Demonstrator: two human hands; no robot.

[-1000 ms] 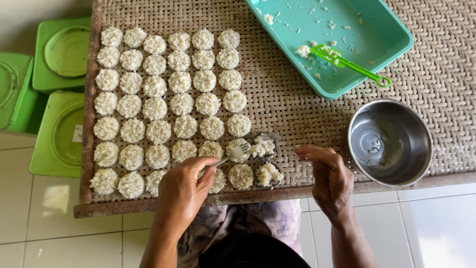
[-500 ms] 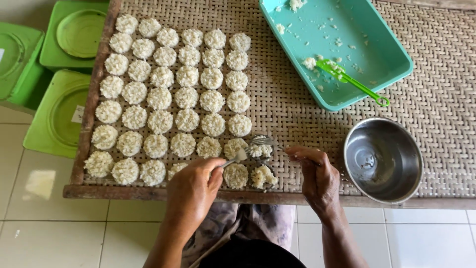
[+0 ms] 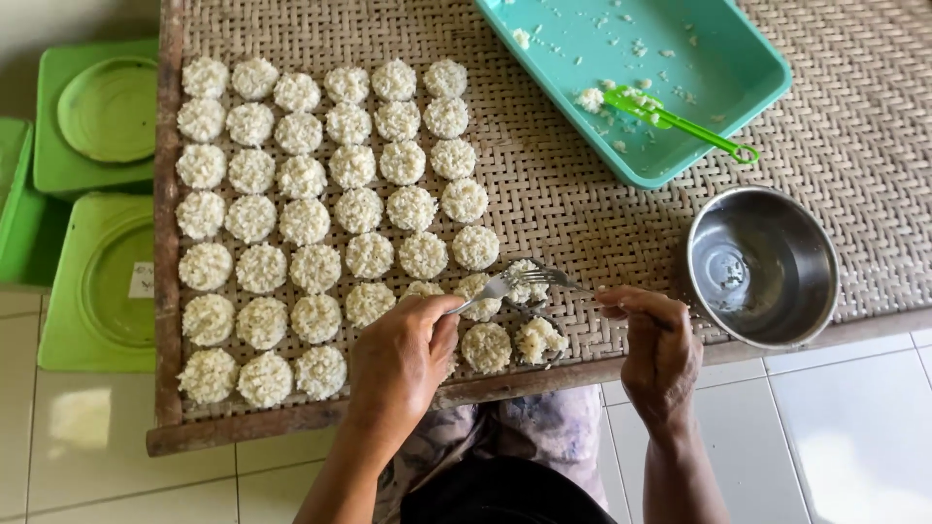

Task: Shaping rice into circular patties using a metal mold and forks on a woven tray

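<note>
Several round white rice cakes (image 3: 303,221) lie in rows on a woven mat tray (image 3: 582,213). My left hand (image 3: 403,364) grips a metal fork (image 3: 495,287) at the tray's front edge. My right hand (image 3: 655,349) pinches the handle of a second fork (image 3: 553,278). Both forks' tines meet on a loose lump of rice (image 3: 529,289) at the end of the rows. Just below it, a rice cake (image 3: 539,340) sits inside what looks like a thin metal ring. Another cake (image 3: 485,346) lies between my hands.
A teal plastic tray (image 3: 738,68) with rice scraps and a green utensil (image 3: 680,121) sits at the back right. A steel bowl (image 3: 762,267) stands right of my right hand. Green plastic containers (image 3: 97,281) stand on the tiled floor (image 3: 854,427) at the left.
The forks' tines have come together on the lump of rice, and my right hand now visibly holds the second fork. Both hands stay at the front edge.
</note>
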